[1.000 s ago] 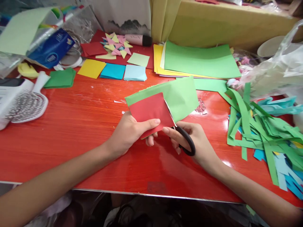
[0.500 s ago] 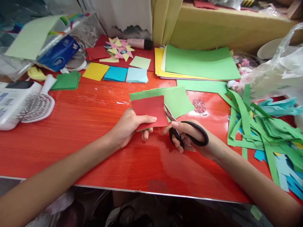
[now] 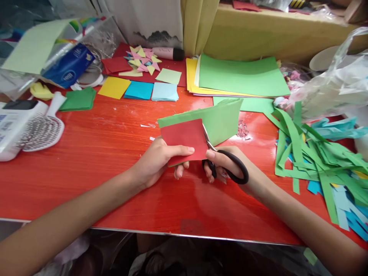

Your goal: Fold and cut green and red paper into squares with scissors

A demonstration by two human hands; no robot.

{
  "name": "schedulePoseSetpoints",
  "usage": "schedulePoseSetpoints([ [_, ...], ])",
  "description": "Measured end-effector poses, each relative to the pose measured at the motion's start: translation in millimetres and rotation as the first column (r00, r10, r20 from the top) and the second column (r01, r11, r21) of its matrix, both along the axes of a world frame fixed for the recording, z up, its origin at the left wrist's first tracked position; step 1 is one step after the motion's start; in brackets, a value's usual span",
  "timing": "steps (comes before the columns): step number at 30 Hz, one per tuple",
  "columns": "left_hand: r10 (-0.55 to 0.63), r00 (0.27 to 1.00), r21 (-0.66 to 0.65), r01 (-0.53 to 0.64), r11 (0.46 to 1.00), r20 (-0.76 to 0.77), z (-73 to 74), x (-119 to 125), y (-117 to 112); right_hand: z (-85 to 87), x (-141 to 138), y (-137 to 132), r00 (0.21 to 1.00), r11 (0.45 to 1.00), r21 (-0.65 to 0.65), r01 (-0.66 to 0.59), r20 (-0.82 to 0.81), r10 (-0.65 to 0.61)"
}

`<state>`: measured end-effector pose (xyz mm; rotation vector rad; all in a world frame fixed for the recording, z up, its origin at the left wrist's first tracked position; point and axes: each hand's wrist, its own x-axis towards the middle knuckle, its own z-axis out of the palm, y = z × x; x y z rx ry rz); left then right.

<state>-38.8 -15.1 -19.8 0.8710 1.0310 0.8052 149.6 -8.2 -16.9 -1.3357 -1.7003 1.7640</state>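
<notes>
My left hand (image 3: 165, 159) pinches a red paper square (image 3: 184, 138) flat against a larger green sheet (image 3: 222, 120), thumb on top and fingers underneath. The green sheet sticks out past the square at the top and right. My right hand (image 3: 227, 161) grips black-handled scissors (image 3: 241, 174), with its fingers through the loops. The scissor blades lie along the red square's right edge, across the green paper. Part of the lower blade is hidden behind the paper.
Cut green strips (image 3: 316, 153) heap at the right, beside a plastic bag (image 3: 333, 82). Green, yellow and blue paper squares (image 3: 139, 90) line the back. Large green sheets (image 3: 244, 76) lie behind my hands. A hairbrush (image 3: 46, 128) rests at left.
The scissors have closed and shifted slightly left and down along the red square's edge. The right part of the green sheet has lifted and bent upward.
</notes>
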Motion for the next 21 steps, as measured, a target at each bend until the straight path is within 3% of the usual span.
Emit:
schedulePoseSetpoints([
  [7,-0.02,0.998,-0.022,0.021,1.0,0.062,2.5,1,-2,12.4,-5,-2,0.998,1.0,0.028,-0.003,0.07,0.001],
  [15,-0.005,0.996,0.0,0.005,1.0,0.093,-0.3,2,-4,-1.0,-5,-5,0.999,0.993,0.112,0.036,0.015,-0.038],
  [21,-0.01,0.997,0.016,0.009,1.0,0.075,-0.9,3,-4,-1.7,-6,-6,0.998,0.993,0.11,0.044,0.034,-0.048],
])
